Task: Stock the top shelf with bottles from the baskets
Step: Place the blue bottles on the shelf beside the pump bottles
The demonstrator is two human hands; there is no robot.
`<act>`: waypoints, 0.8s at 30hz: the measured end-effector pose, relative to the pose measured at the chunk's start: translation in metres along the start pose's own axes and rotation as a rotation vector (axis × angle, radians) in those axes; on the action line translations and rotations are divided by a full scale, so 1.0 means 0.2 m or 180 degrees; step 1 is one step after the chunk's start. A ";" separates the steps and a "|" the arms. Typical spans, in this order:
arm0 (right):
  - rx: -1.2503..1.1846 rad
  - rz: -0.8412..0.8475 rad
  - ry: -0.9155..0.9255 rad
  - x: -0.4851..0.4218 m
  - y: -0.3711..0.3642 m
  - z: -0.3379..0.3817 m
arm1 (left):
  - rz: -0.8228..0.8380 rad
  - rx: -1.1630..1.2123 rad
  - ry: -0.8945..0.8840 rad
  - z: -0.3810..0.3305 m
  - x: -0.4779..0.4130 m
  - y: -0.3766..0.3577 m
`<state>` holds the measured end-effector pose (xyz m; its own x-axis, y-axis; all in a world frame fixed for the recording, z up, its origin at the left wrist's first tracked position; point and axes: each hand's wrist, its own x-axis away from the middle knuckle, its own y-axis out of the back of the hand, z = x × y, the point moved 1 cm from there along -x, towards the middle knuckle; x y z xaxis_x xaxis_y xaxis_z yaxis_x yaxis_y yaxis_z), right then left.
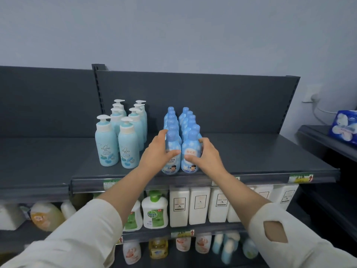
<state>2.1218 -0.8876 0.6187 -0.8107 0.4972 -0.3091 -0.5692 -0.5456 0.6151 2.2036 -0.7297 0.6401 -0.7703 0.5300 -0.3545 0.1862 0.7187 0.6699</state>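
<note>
blue bottles [190,120] stand in two tight rows on the top shelf [260,157], running from its front edge back toward the dark rear panel. they are smooth, glossy plastic, bulbous in the body with a narrow rounded cap, printed with white cloud shapes and a cartoon child low on the label. the shelf is flat, matte dark grey metal with a clear price strip along its lip. just to the left stand pale teal pump bottles [107,146], taller, with white dispenser heads, also in two rows; the nearest one is close beside the left wrist. on the shelf below sit white rectangular bottles [199,206] and a green-capped soap bottle [154,211]. a blue and white tissue pack [344,128] lies on a side unit at far right. the left hand [157,153] wraps the front left bottle [172,144], fingers round its far side, thumb across the label. the right hand [207,154] grips the front right bottle [190,146] the same way. both bottles stand upright, side by side at the shelf's front edge.
</note>
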 end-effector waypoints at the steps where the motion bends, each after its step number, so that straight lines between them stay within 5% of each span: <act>1: -0.0012 -0.0016 -0.0018 0.00 -0.01 0.00 | -0.0039 0.0026 0.0017 -0.01 0.01 -0.01; 15: -0.0322 0.0269 0.0120 -0.03 0.07 -0.06 | -0.0168 -0.0203 0.0283 -0.07 -0.04 -0.10; 24: 0.0430 0.0261 0.0044 0.07 0.12 -0.07 | -0.0235 -0.0368 0.0526 -0.08 0.11 -0.04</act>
<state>2.0949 -0.9044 0.6191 -0.8560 0.4449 -0.2634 -0.4783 -0.4877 0.7303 2.1749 -0.7315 0.6374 -0.8706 0.3900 -0.3000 0.0617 0.6915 0.7197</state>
